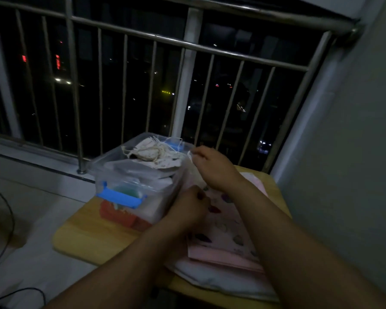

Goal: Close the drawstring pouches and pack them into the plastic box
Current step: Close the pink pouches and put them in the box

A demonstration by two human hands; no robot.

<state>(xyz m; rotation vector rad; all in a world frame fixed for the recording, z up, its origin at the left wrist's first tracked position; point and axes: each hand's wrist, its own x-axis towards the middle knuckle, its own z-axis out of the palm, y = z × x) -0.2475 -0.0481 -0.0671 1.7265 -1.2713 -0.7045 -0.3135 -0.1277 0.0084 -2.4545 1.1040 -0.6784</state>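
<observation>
Fingers [200, 196] of the left hand [187, 207] are curled in tight and pinch the top edge of a pink printed pouch [223, 221]. The pouch runs back from those fingers toward the person, lying on a stack [227, 257] of pink cloth. Under the stack is a white pad [210, 277], and all of it sits on the yellow bench [87, 237].

Just beyond the left fingers, the right hand [214, 168] is raised above the pouch's mouth, its thumb and fingertips closed on a thin white string [190, 155]. Pale fabric gathers between the two hands; blur hides how far the mouth is drawn.

Left of both sets of fingers, touching or just beside them, stands the clear box [112, 163], lid off, a blue latch [120, 198] on its near end. It is full to the rim. Cream pouches [154, 152] with loose strings lie heaped on top, level with the right fingers; grey-white folded cloth lies under them. Something green and something red show through the wall lower down, too dim to name.

Beyond the box a steel railing [187, 70] crosses a dark window with city lights. Far left of the fingers a black cable [9, 210] curves over the floor.
</observation>
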